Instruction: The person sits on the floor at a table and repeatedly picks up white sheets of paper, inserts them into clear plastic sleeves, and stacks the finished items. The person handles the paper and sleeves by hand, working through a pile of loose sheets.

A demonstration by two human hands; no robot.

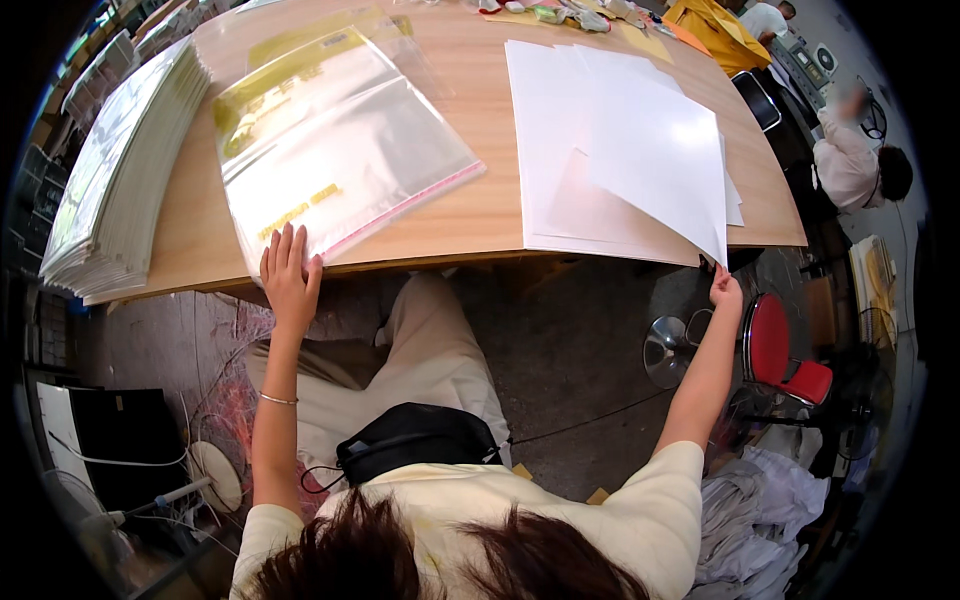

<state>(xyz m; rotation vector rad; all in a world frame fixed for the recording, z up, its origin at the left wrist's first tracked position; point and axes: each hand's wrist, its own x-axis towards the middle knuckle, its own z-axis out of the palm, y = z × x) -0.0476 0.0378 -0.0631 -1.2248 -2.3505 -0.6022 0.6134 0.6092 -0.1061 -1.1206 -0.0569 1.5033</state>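
My left hand (pixel 290 270) lies with its fingers stretched out on the near edge of a stack of transparent plastic bags (pixel 370 150). The bags carry yellow print and have a pink strip along one side. At the table's near right edge, my right hand (pixel 725 287) pinches the near corner of a white sheet (pixel 660 140). That sheet is lifted and turned at an angle over a pile of white sheets (pixel 545 200). A slightly pinkish sheet corner shows between the raised sheet and the pile.
On the table (pixel 480 225), a tall stack of covered flat sheets (pixel 125 165) stands at the left. Small items and scraps (pixel 570 15) lie along the far edge. A red chair (pixel 770 340) stands at the right. Two people sit beyond the table's right side.
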